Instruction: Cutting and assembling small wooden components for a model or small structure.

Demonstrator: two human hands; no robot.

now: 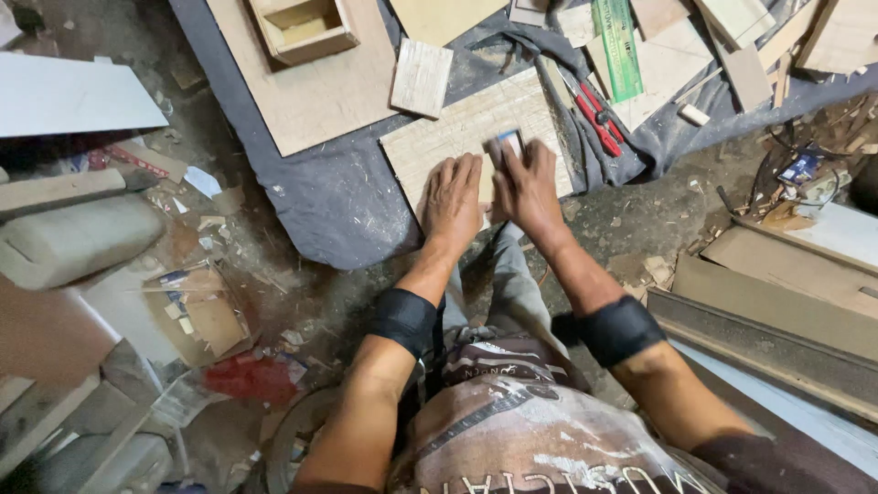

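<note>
Both hands rest on the wooden board: my left hand [453, 197] lies flat, fingers spread, on the wooden board [466, 128], while my right hand [523, 183] grips a small sanding block [506, 142] atop it, red pliers [594, 114] just beside.

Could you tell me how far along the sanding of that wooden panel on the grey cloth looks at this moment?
Done: pale dust lies on the grey cloth around the wooden panel, so some rubbing seems done. In hand: the left hand presses flat on the panel while the right hand grips a small block against it. Left: how much surface remains cannot be told; more cut boards lie nearby.
</note>
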